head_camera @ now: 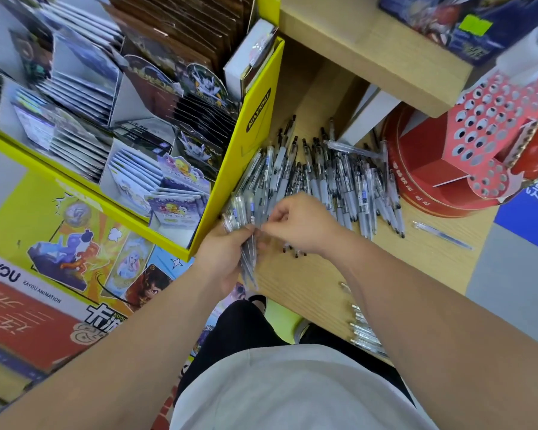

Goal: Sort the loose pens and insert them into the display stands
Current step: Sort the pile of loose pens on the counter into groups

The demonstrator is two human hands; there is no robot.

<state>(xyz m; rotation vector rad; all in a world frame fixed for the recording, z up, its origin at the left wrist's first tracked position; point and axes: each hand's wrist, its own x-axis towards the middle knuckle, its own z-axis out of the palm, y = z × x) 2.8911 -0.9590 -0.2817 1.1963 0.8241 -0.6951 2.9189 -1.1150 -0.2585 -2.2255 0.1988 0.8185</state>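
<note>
**A:** What surface is being worked on?

**B:** A pale wooden shelf [323, 290] is shown, set between a yellow card rack [249, 144] and a red display stand [491, 119]. No pen is seen in the stand's holes that show.

**A:** Where are the pens kept?

**B:** Most are left in a loose heap [339, 181] on the shelf, near the stand's base. A bundle of pens [249, 209] is gripped in the left hand [227, 252], fingers curled round it, and is fanned out, probably so that each barrel can be told apart. One single pen [441, 235] is laid well apart to the right, and a short row of pens [362, 330] is lined up at the shelf's near edge, perhaps already sorted.

**A:** And the other hand?

**B:** The right hand [295, 225] is closed in a pinch at the bundle's middle. One pen seems to be held, though which one cannot be told. Sorting is judged to be early, with insertion not yet begun.
</note>
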